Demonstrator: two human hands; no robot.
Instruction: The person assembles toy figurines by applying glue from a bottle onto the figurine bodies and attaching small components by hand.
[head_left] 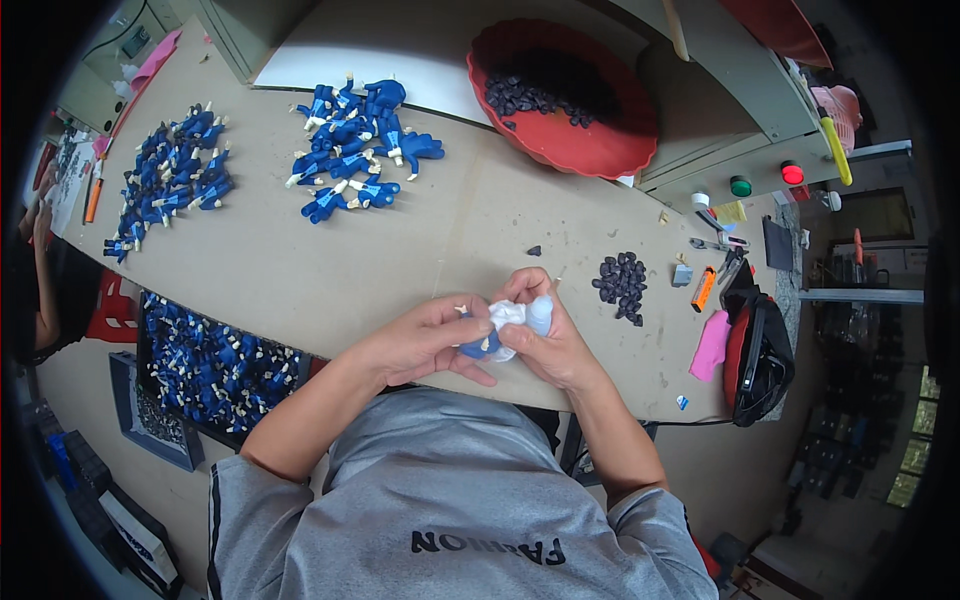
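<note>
Over the front of the table my two hands meet. My left hand (436,338) is closed around a small blue figure piece (481,347), partly hidden by the fingers. A crumpled white cloth or tissue (506,314) sits between the hands, against the blue piece. My right hand (560,352) grips a small translucent squeeze bottle (540,315) with a thin tip, along with the white wad. To the right of this hand lies a heap of small dark moulded pieces (622,284), and one loose dark piece (534,250) lies beyond the hands.
Blue figures lie in two groups (350,150) (175,180) at the back left; more fill a dark tray (300,368). A red scalloped bowl (600,160) holds dark pieces. Rightward are an orange cutter (703,289), pink cloth (711,345) and black-red bag (762,360). Another person's arm (44,235) shows far left.
</note>
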